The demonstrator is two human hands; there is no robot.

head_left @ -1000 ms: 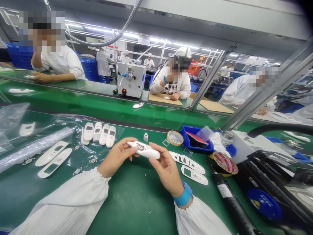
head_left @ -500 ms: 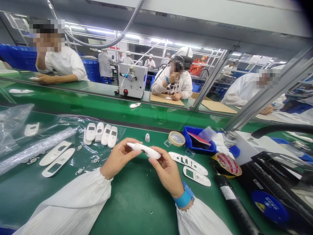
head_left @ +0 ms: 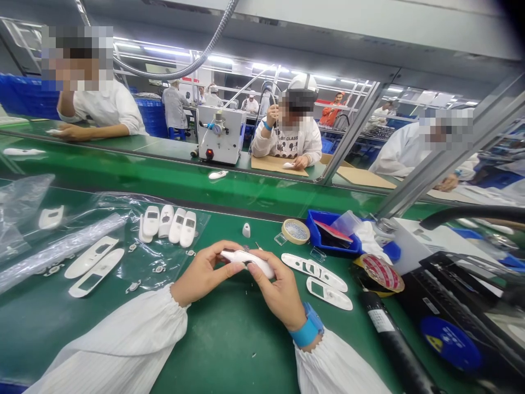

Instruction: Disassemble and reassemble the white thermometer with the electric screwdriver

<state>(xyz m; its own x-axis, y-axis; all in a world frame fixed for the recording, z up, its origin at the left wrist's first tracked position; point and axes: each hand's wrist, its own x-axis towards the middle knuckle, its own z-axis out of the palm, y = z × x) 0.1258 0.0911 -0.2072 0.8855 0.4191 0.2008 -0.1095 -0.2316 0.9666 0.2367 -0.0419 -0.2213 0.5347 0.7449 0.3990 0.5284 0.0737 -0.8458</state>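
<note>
Both my hands hold one white plastic handheld device body (head_left: pixel 251 259) just above the green table (head_left: pixel 229 339). My left hand (head_left: pixel 203 273) pinches its left end, fingers closed round it. My right hand (head_left: pixel 279 290), with a blue wrist strap (head_left: pixel 307 328), grips its right end from below. Two flat white cover shells (head_left: pixel 324 279) lie just right of my right hand. A small white cap (head_left: pixel 246 230) stands beyond the device.
Several white assembled devices (head_left: pixel 168 224) and two cover shells (head_left: pixel 92 265) lie on plastic bags at left. Tape rolls (head_left: pixel 295 231), a blue tray (head_left: pixel 330 232), a black tool (head_left: pixel 389 339) sit at right. Other people work across the green conveyor (head_left: pixel 164 175) by a white machine (head_left: pixel 219 134).
The device has turned in my hands, its dark window no longer facing up, and both hands have dropped slightly toward the table. A part on the conveyor drifted left.
</note>
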